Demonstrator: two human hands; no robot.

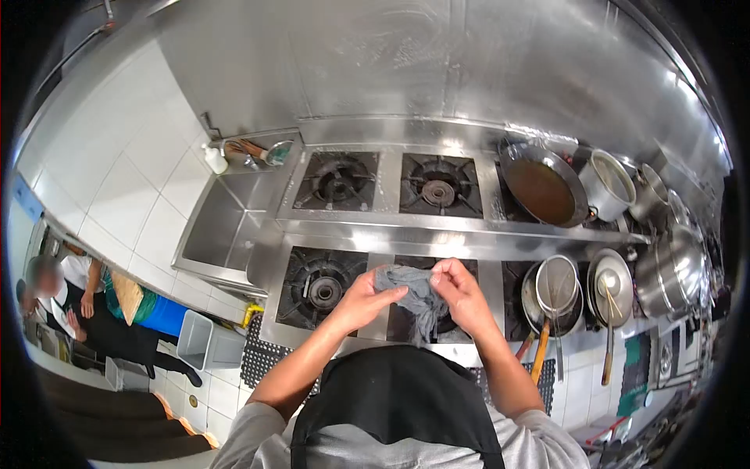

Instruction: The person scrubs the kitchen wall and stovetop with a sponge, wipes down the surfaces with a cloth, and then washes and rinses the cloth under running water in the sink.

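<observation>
A crumpled grey cloth (418, 289) is held up in front of my apron, over the front of the stove. My left hand (366, 302) grips its left side, thumb lying on top. On the other side, my right hand (461, 295) has its fingers closed on the cloth's right edge. Part of the fabric hangs down between the hands. Beneath it, the front right burner (405, 324) is partly hidden. To the left, the front left burner (322, 291) shows with a small pale stick-like piece on its grate.
Behind are two bare burners (337, 184) and a wide pan of brown liquid (539, 186). Pots (608, 187), a strainer (556, 285) and long-handled pans crowd the right. A sink (226, 219) lies left; a person (101, 320) stands beyond it near a grey bin (195, 340).
</observation>
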